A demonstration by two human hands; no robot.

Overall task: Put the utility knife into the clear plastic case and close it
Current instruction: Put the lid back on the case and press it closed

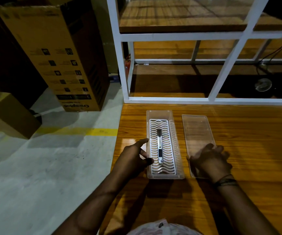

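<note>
A glossy brown wooden table (249, 150) carries an open, long rectangular clear plastic case (159, 114) near its left edge, set lengthwise away from the person. Inside the case lies a white slotted plastic insert with wavy ribs (168, 150), and on that insert, roughly centred, rests the slim silver and black utility knife (159, 146), aligned with the case's long axis. The flat clear plastic lid (197, 129) lies on the table just to the right of the case, parallel to it and apart from it; the case is uncovered. The left hand (133, 158) is at the case's left wall near the near end, fingers spread wide, thumb over the rim and touching or nearly touching the insert; it grips nothing. The right hand (211, 160) sits on the near end of the lid, fingers curled around its left and near edges, apparently grasping it, though the lid appears flat on the table. A dark cord bracelet (226, 181) circles the right wrist. Beyond the far table edge stands a white metal frame with clear panels (167, 37).
</note>
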